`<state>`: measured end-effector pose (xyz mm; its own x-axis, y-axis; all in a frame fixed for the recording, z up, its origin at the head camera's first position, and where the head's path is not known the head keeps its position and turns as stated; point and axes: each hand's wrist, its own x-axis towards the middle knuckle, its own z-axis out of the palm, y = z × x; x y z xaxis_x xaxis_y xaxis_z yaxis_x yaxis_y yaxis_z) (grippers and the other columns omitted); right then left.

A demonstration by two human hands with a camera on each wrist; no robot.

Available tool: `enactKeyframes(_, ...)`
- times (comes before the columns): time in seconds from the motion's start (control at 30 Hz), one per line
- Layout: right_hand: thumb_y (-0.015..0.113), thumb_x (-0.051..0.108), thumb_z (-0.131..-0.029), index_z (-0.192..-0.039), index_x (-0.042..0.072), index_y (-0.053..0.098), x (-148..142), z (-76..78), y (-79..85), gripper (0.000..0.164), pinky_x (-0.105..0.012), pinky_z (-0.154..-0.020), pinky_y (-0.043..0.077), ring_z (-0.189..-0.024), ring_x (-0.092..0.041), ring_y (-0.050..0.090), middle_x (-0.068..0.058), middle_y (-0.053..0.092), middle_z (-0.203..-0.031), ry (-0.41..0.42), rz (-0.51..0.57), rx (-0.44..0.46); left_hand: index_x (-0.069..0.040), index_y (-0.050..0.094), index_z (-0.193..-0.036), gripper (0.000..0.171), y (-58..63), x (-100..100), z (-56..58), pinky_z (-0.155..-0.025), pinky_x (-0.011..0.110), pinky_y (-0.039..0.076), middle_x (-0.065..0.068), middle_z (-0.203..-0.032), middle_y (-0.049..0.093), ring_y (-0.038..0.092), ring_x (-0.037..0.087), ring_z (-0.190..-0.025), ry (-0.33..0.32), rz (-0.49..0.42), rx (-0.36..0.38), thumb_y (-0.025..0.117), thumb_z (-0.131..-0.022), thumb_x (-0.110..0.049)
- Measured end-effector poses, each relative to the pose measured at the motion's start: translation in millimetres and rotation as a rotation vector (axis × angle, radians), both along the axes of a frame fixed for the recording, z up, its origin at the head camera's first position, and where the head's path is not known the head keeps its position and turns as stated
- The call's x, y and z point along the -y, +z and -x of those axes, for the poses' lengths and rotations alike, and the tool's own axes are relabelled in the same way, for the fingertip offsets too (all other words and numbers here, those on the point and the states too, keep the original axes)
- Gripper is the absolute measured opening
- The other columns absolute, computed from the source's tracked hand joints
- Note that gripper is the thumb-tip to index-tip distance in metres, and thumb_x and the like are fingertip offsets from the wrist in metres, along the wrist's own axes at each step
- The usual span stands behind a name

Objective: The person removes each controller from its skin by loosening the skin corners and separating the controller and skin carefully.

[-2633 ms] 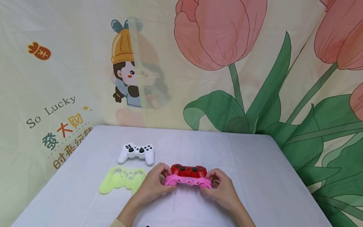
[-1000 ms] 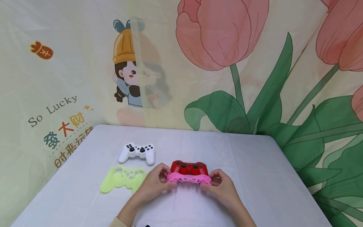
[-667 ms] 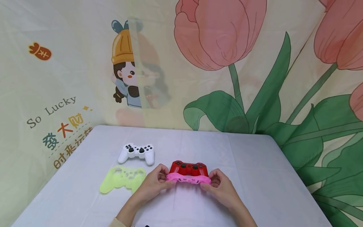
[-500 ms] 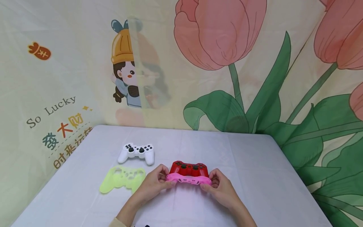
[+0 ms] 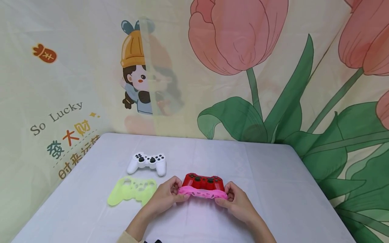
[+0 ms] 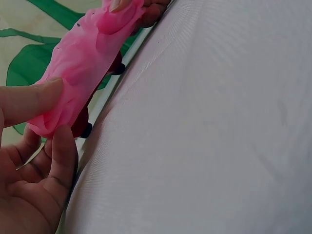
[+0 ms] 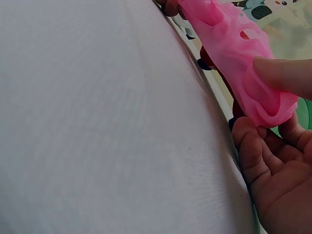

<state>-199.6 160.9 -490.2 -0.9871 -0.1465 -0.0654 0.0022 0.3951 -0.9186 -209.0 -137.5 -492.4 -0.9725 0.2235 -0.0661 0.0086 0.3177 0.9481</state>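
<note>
Between both hands is a red game controller [image 5: 203,182] with black sticks and buttons, its near side covered by a soft pink silicone sleeve [image 5: 202,192]. My left hand [image 5: 165,195] pinches the sleeve's left end between thumb and curled fingers. At the other end, my right hand [image 5: 237,201] grips it the same way. Both wrist views show the thumbs pressing into the stretched, wrinkled pink silicone [image 6: 80,63], with a strip of red behind it. The controller's handles are hidden by the sleeve and fingers.
A white game controller [image 5: 147,164] lies at the back left of the white-covered table [image 5: 273,175]. Nearer, a pale green silicone sleeve [image 5: 130,191] lies flat, partly behind my left hand. A printed curtain [image 5: 170,67] hangs behind the table. A small dark object [image 5: 157,241] shows at the bottom edge.
Compared with the oldest frame, the red controller shows more of its face above the pink sleeve, and the sleeve is tilted differently. Both hands keep their grip and shift only slightly.
</note>
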Motion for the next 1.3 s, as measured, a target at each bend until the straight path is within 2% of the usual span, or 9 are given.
enactKeyframes(0.17,0.091,0.018,-0.082,-0.098,0.007,0.053,0.9,-0.2,0.1,0.043,-0.021,-0.056,0.037,-0.071,-0.016,0.047,-0.004,0.049,-0.076,-0.018,0.008,0.013,-0.011,0.059,-0.105,0.038,0.4,-0.7,1.0,-0.064,0.025,0.046,0.003,-0.088,0.059,0.055,0.019,-0.082,0.000,-0.002,0.004,0.090,-0.085,-0.023)
enactKeyframes(0.43,0.092,0.018,-0.082,-0.098,0.007,0.055,3.5,-1.9,2.0,0.042,-0.022,-0.056,0.038,-0.073,-0.017,0.048,-0.004,0.051,-0.079,-0.061,0.009,0.016,-0.010,0.058,-0.103,0.038,0.1,-0.7,1.5,-0.059,0.022,0.044,0.002,-0.081,0.057,0.053,0.015,-0.073,-0.010,0.008,-0.010,0.089,-0.086,-0.023)
enactKeyframes(0.6,0.093,0.019,-0.081,-0.094,0.009,0.055,7.4,-2.7,-0.2,0.041,-0.022,-0.056,0.039,-0.069,-0.014,0.048,-0.003,0.051,-0.073,-0.094,-0.026,-0.023,-0.010,0.060,-0.101,0.035,-2.3,-3.0,0.6,-0.058,0.022,0.046,0.001,-0.078,0.059,0.055,0.013,-0.069,-0.014,0.025,-0.034,0.089,-0.085,-0.022)
enactKeyframes(0.73,0.094,0.020,-0.081,-0.095,0.011,0.055,10.6,-2.3,-3.9,0.042,-0.023,-0.058,0.046,-0.070,-0.014,0.053,-0.002,0.056,-0.075,-0.106,-0.100,-0.087,-0.012,0.063,-0.102,0.033,-1.7,-6.7,-1.0,-0.061,0.022,0.047,0.002,-0.084,0.062,0.058,0.013,-0.072,-0.049,0.066,-0.070,0.089,-0.085,-0.022)
enactKeyframes(0.87,0.094,0.017,-0.081,-0.097,0.011,0.056,11.5,-1.6,-3.6,0.042,-0.023,-0.062,0.050,-0.073,-0.016,0.057,-0.002,0.059,-0.083,-0.127,-0.108,-0.113,-0.013,0.064,-0.103,0.031,-0.4,-7.1,-0.4,-0.064,0.023,0.048,0.001,-0.087,0.062,0.058,0.014,-0.076,-0.058,0.106,-0.091,0.089,-0.085,-0.022)
enactKeyframes(1.1,0.094,0.011,-0.079,-0.093,0.010,0.057,13.0,-0.4,-3.4,0.040,-0.023,-0.059,0.047,-0.070,-0.016,0.054,-0.002,0.060,-0.082,-0.199,-0.148,-0.133,-0.014,0.068,-0.105,0.030,-0.2,-7.9,-1.8,-0.069,0.023,0.050,0.000,-0.089,0.063,0.060,0.015,-0.082,-0.103,0.125,-0.098,0.088,-0.084,-0.021)
enactKeyframes(1.2,0.094,0.008,-0.078,-0.095,0.011,0.058,13.1,-1.8,-2.8,0.040,-0.023,-0.059,0.046,-0.069,-0.016,0.055,-0.003,0.060,-0.084,-0.192,-0.125,-0.114,-0.014,0.069,-0.107,0.030,-0.7,-8.8,-3.0,-0.071,0.023,0.051,-0.001,-0.090,0.065,0.061,0.015,-0.084,-0.126,0.124,-0.097,0.088,-0.084,-0.019)
enactKeyframes(1.3,0.093,0.005,-0.079,-0.101,0.012,0.060,12.8,-3.5,-1.0,0.040,-0.024,-0.062,0.051,-0.071,-0.017,0.059,-0.004,0.062,-0.091,-0.153,-0.060,-0.083,-0.014,0.070,-0.109,0.031,-1.4,-8.7,-3.5,-0.073,0.023,0.051,-0.002,-0.091,0.066,0.062,0.016,-0.086,-0.136,0.123,-0.109,0.087,-0.084,-0.016)
